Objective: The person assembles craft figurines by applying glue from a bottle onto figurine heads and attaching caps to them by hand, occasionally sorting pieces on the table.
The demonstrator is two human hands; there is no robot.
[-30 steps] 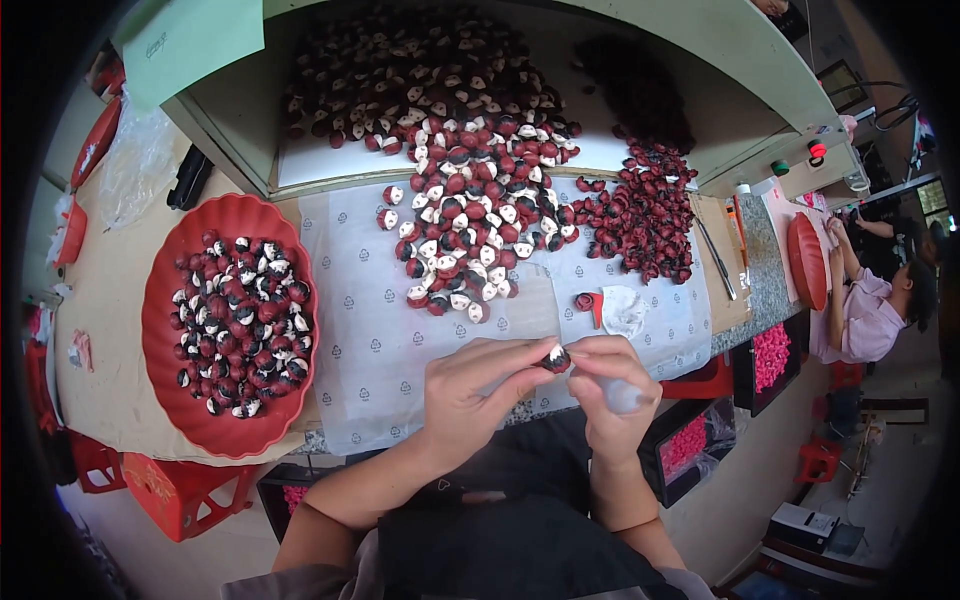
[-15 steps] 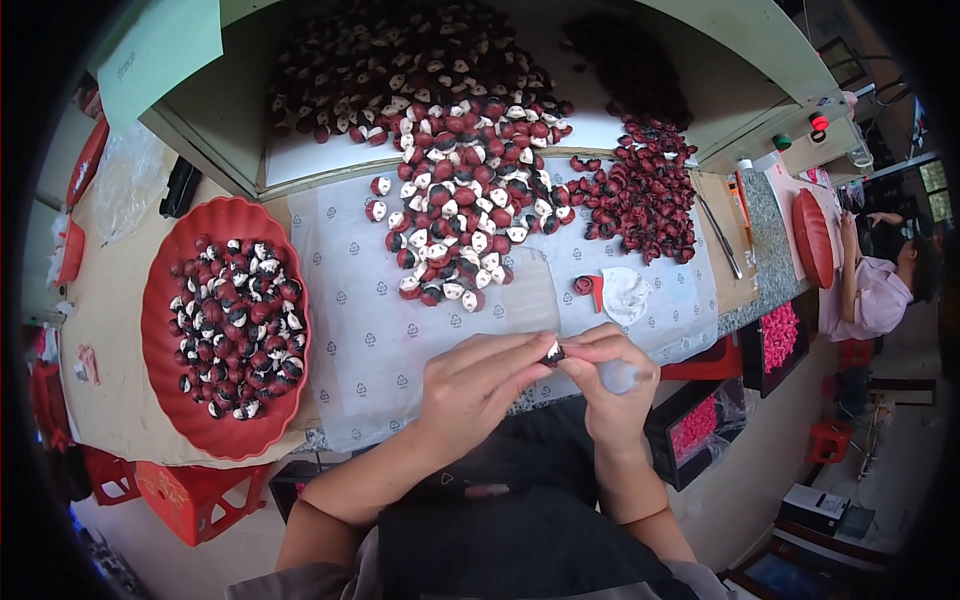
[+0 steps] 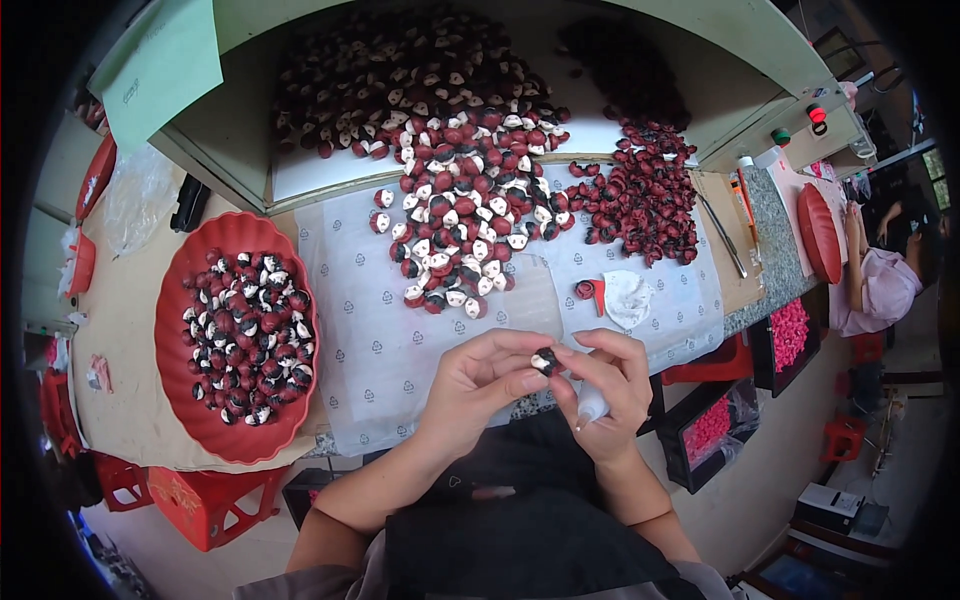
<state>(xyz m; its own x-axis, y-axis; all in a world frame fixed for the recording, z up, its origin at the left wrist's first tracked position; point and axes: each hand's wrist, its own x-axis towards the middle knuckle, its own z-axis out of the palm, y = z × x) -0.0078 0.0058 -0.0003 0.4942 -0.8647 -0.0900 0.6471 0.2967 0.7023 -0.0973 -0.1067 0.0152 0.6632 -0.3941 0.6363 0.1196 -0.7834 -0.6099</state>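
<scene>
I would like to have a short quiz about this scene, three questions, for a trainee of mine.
1. True or false: the red bowl stands to the left of the white printed sheet.

2. Choose one. Where is the white tube?
A) in the red bowl
B) in the right hand
C) lying on the white printed sheet

3. Fill in: the left hand holds a small round piece that shows black and ____.

Key: 1 true; 2 B; 3 white.
</scene>
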